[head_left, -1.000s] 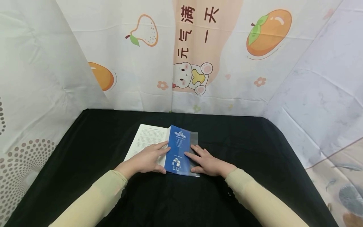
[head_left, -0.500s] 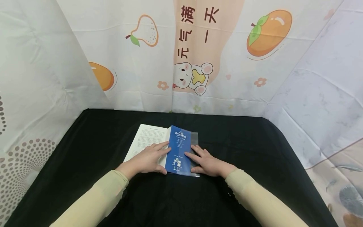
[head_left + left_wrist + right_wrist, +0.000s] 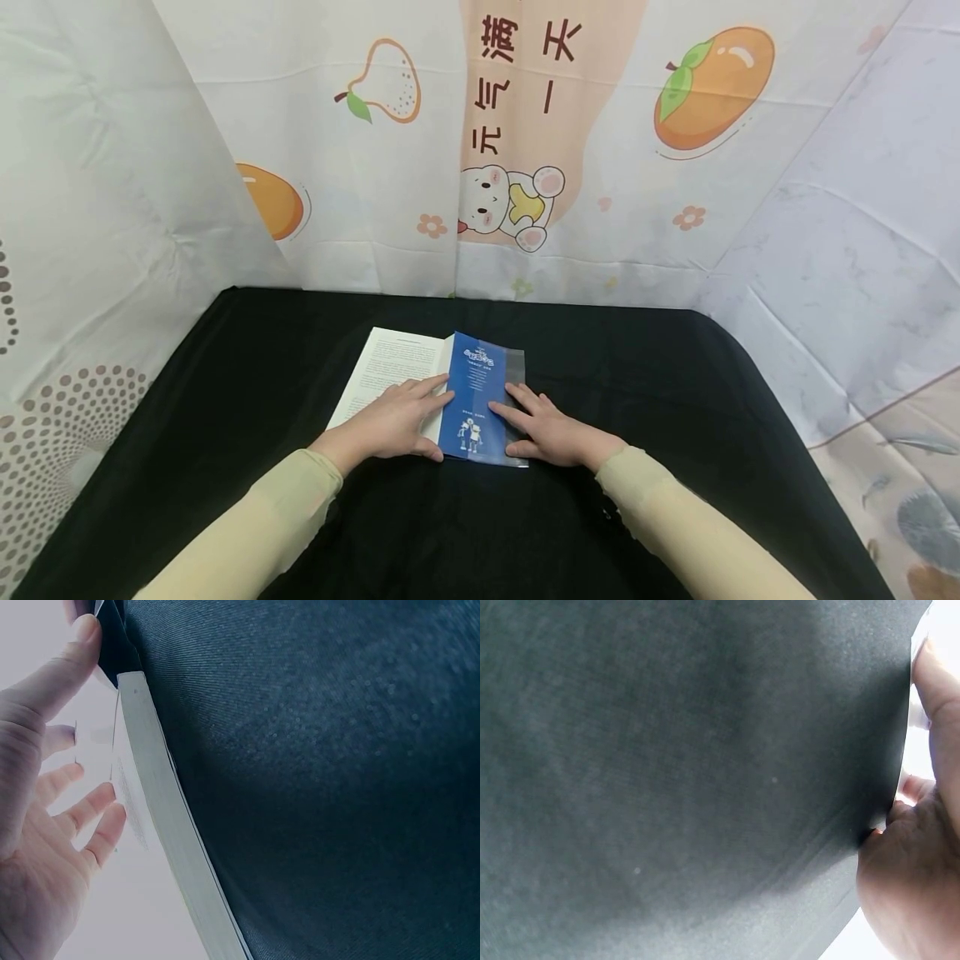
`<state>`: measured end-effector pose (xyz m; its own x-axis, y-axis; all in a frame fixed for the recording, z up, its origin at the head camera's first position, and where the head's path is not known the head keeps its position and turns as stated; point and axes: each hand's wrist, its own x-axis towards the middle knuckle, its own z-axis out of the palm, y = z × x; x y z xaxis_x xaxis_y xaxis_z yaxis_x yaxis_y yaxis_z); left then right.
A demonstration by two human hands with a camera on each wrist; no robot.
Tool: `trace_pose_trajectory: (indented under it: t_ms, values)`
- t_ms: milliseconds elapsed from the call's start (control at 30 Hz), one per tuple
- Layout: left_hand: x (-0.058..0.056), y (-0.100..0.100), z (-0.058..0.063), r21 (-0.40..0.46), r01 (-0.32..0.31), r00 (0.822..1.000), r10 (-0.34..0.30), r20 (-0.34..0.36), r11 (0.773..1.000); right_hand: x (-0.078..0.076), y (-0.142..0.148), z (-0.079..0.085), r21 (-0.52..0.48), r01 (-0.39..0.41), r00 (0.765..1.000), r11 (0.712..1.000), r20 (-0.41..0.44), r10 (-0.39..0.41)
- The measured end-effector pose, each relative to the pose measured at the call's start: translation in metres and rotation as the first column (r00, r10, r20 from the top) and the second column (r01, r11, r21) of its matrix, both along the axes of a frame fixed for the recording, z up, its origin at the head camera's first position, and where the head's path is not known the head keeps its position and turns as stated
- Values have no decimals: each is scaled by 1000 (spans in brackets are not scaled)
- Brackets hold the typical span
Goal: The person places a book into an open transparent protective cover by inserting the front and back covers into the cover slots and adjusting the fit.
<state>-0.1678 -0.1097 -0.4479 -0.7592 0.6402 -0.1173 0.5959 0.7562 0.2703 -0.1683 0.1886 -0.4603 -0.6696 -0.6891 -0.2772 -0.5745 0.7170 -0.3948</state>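
An open book (image 3: 397, 362) lies on the black cloth, its printed page on the left. Right of that page is a blue cover flap (image 3: 477, 385) with white lettering and small figures. A strip of clear plastic (image 3: 515, 365) extends past the flap's right side. My left hand (image 3: 396, 421) rests spread over the page, fingertips and thumb at the flap's left edge. Spread fingers of my right hand (image 3: 547, 429) lie on the plastic, one fingertip reaching the blue. In the left wrist view, the thick page block (image 3: 161, 787) shows beside the left hand (image 3: 45, 855).
Black cloth (image 3: 615, 367) covers the table under the book. White curtains (image 3: 360, 192) with fruit and cartoon prints hang behind it, and pale sheets (image 3: 840, 208) close in both sides.
My left hand and the blue flap have shifted very slightly to the right. The right hand keeps its place on the plastic.
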Motion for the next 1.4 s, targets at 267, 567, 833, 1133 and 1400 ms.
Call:
trace_pose_trajectory:
  t_ms: [267,567,833,1133,1400]
  values:
    - [1,2,1,-20,2,1000,-2,-11,1000,1,0,1,-9,-3,1000,1000,3,3]
    - [2,5,1,-36,-1,1000,1,-19,999,0,1,1,-18,-3,1000,1000,8,3]
    - [2,6,-1,-57,-5,1000,3,-30,998,-1,1,-2,-3,7,1000,1000,0,-7]
    - [4,8,1,-72,-4,999,0,-45,997,0,1,-3,-20,-6,1000,1000,-9,5]
    - [6,9,1,-100,2,997,-9,-72,995,2,1,-3,-32,-10,1000,999,-20,9]
